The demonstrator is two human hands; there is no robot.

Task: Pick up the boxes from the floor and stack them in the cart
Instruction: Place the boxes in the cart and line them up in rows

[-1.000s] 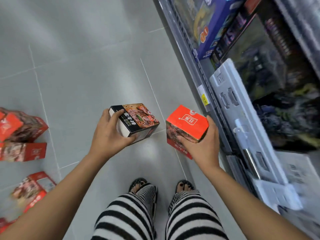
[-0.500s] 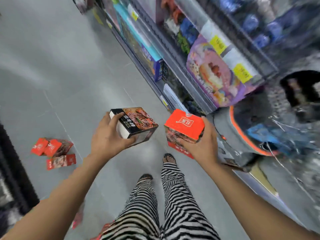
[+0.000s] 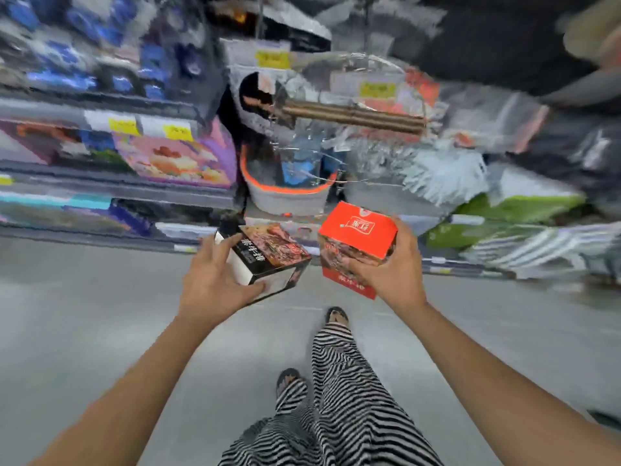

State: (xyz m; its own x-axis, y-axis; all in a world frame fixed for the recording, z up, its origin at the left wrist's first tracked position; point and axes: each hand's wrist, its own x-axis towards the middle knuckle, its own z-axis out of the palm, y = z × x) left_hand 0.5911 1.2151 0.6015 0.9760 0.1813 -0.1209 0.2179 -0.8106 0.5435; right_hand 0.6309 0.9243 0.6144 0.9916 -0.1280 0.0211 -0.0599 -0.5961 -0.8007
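Shelves [image 3: 117, 190] and cart [image 3: 353, 117] have swung into our view at twelve o'clock, so stacking looks near. Our left hand [image 3: 215, 284] grips the black box [image 3: 268, 253], our right hand [image 3: 393, 274] the red box [image 3: 356, 237].

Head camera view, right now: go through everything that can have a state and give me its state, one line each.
black box: off the floor, tilted, gripped by the left hand.
red box: off the floor, gripped by the right hand.
left hand: fingers curled round the black box.
right hand: fingers curled round the red box.
orange-rimmed basket: upright ahead of the boxes, open-topped; contents too blurred to tell.
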